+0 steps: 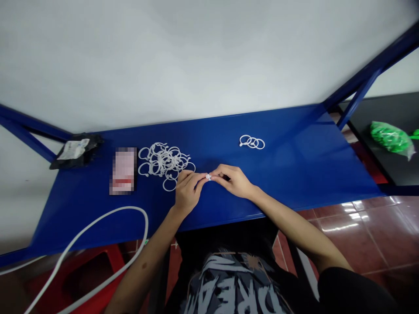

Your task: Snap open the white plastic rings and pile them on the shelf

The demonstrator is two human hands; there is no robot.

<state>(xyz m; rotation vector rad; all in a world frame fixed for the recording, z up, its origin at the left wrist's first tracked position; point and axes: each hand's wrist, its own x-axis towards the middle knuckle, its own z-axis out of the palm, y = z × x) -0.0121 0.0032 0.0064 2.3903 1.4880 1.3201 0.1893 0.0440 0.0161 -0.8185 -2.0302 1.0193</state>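
While you pinched a small white piece (pixel 208 177) to the right of the ring pile (pixel 166 160) and nearer to you than it, your left hand (pixel 187 189) gripped one side and your right hand (pixel 237 181) the other. Your grip covered much of it, so its full shape could not be told. Careful work probably meant steadying it with one hand, pressing gently with the other and never forcing it. Three overlapping rings (pixel 249 144) lay well to the right of the pile.
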